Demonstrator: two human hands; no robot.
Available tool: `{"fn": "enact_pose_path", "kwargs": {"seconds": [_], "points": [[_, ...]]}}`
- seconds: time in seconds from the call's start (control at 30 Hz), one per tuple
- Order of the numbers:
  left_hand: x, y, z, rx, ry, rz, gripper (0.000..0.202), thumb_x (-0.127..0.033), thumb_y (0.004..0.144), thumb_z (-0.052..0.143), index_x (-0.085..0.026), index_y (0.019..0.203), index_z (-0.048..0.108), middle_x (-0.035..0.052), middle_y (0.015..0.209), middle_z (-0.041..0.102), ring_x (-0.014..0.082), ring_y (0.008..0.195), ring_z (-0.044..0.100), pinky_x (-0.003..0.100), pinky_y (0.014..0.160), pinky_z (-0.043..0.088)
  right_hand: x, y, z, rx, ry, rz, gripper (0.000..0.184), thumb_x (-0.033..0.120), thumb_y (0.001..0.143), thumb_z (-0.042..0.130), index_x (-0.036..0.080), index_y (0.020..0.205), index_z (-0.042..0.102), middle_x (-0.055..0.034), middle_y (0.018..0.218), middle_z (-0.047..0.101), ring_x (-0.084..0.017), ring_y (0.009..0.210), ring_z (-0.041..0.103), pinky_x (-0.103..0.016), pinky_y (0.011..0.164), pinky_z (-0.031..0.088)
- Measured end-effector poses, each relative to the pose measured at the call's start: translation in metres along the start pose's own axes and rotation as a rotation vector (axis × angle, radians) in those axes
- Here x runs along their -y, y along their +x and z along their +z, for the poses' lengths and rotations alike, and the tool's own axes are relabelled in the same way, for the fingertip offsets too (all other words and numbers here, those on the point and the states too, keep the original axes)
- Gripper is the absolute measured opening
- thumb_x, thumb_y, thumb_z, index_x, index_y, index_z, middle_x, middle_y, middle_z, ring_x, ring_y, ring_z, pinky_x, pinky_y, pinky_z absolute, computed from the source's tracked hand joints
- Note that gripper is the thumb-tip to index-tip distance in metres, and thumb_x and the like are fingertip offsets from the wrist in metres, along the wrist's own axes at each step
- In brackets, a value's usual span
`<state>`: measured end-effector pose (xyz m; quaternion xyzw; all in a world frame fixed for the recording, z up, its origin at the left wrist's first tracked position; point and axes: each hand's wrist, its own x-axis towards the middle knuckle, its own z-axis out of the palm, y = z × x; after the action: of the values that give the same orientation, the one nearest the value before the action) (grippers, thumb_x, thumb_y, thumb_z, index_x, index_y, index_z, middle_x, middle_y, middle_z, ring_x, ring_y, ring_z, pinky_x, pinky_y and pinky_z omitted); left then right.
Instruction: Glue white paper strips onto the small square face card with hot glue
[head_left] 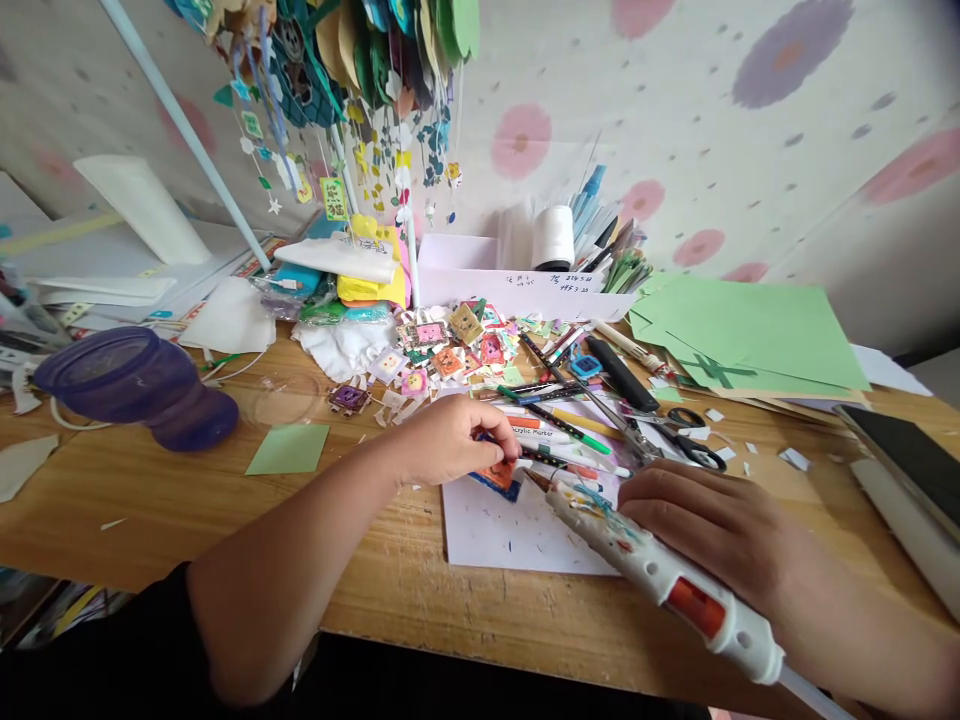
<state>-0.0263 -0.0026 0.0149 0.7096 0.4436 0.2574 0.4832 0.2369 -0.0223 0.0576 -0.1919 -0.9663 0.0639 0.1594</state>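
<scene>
My left hand (457, 440) pinches a small orange paper piece with a blue border (498, 478) between thumb and fingers, over a white sheet (517, 540). A white hot glue gun (645, 565), stained with paint or glue and fitted with an orange trigger, lies along my right hand (690, 515). My right fingers curl behind it and are partly hidden. Its nozzle points at the orange piece, close by; whether they touch I cannot tell. Just beyond both hands are several markers, one of them a white acrylic marker (536, 436).
Scissors (686, 425) lie right of the markers, with paper scraps around. Small decorated paper squares (448, 362) pile up behind my left hand. A purple cup (142, 385) and a green paper square (287, 450) are left. Green sheets (757, 335) lie at back right. Paper strings hang above.
</scene>
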Motion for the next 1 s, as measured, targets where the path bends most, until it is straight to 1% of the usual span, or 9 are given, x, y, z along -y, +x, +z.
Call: {"fn": "enact_pose_path", "kwargs": {"seconds": [0.1,0.2,0.37,0.53,0.63,0.73,0.8,0.9,1.0], "points": [[-0.002,-0.001,-0.002,0.051,0.033,-0.004,0.015,-0.023,0.076,0.057,-0.018,0.082,0.069,0.0045,0.089,0.071,0.0186,0.082,0.064,0.026,0.071,0.047,-0.001,0.001,0.000,0.007,-0.004,0.007,0.025,0.022,0.092,0.037,0.022,0.087,0.062,-0.0093,0.077,0.067,-0.023,0.074,0.063,-0.034,0.063,0.048],[-0.003,-0.001,-0.004,0.102,0.025,0.008,0.021,-0.033,0.079,0.057,-0.016,0.085,0.070,0.0061,0.092,0.071,0.0184,0.083,0.064,0.026,0.072,0.047,0.000,0.001,0.001,0.019,-0.029,0.001,0.029,0.022,0.093,0.034,0.021,0.084,0.062,-0.0098,0.079,0.067,-0.022,0.073,0.062,-0.034,0.062,0.047],[-0.003,0.000,-0.003,0.088,0.065,0.026,0.019,-0.028,0.079,0.055,-0.014,0.082,0.069,0.0054,0.087,0.070,0.0163,0.080,0.062,0.025,0.071,0.045,0.001,0.000,0.002,0.026,-0.046,-0.003,0.029,0.018,0.093,0.032,0.018,0.087,0.061,-0.0100,0.080,0.066,-0.022,0.076,0.062,-0.035,0.066,0.047],[-0.001,0.001,-0.002,0.057,0.088,-0.004,0.018,-0.026,0.077,0.054,-0.016,0.080,0.070,0.0040,0.086,0.071,0.0165,0.078,0.062,0.025,0.069,0.045,0.001,-0.001,0.003,0.017,-0.038,-0.002,0.027,0.017,0.092,0.033,0.017,0.088,0.060,-0.0097,0.078,0.065,-0.022,0.074,0.062,-0.035,0.065,0.048],[0.001,0.003,0.000,-0.017,0.123,-0.069,0.018,-0.026,0.076,0.055,-0.017,0.077,0.071,0.0026,0.081,0.071,0.0170,0.075,0.063,0.025,0.066,0.044,-0.003,-0.008,0.003,0.018,-0.031,0.020,0.023,0.015,0.090,0.035,0.018,0.091,0.058,-0.0101,0.083,0.065,-0.022,0.077,0.062,-0.035,0.067,0.049],[0.007,0.005,0.001,-0.123,0.073,-0.116,0.021,-0.031,0.078,0.055,-0.017,0.077,0.070,0.0032,0.076,0.071,0.0177,0.071,0.063,0.026,0.063,0.045,-0.011,-0.021,0.005,0.015,-0.020,0.048,0.019,0.016,0.088,0.040,0.020,0.099,0.055,-0.0119,0.095,0.064,-0.023,0.082,0.063,-0.035,0.068,0.050],[0.012,0.007,0.001,-0.192,-0.003,-0.117,0.021,-0.034,0.077,0.057,-0.017,0.076,0.069,0.0044,0.077,0.071,0.0183,0.072,0.063,0.027,0.064,0.045,-0.015,-0.029,0.006,-0.012,0.025,0.096,0.017,0.019,0.089,0.042,0.022,0.101,0.054,-0.0123,0.098,0.063,-0.025,0.085,0.063,-0.035,0.068,0.050],[0.015,0.009,0.003,-0.324,-0.152,-0.125,0.013,-0.028,0.070,0.065,-0.017,0.076,0.067,0.0051,0.081,0.070,0.0185,0.077,0.063,0.028,0.069,0.045,-0.016,-0.034,0.008,-0.056,0.118,0.167,0.015,0.026,0.091,0.042,0.023,0.099,0.054,-0.0115,0.097,0.062,-0.025,0.087,0.062,-0.035,0.070,0.049],[0.013,0.011,0.006,-0.376,-0.335,-0.140,0.013,-0.022,0.066,0.068,-0.016,0.076,0.065,0.0042,0.083,0.068,0.0154,0.076,0.061,0.027,0.071,0.044,-0.011,-0.029,0.007,-0.055,0.095,0.120,0.015,0.028,0.091,0.043,0.023,0.098,0.056,-0.0099,0.096,0.064,-0.023,0.085,0.062,-0.033,0.070,0.050]]}}
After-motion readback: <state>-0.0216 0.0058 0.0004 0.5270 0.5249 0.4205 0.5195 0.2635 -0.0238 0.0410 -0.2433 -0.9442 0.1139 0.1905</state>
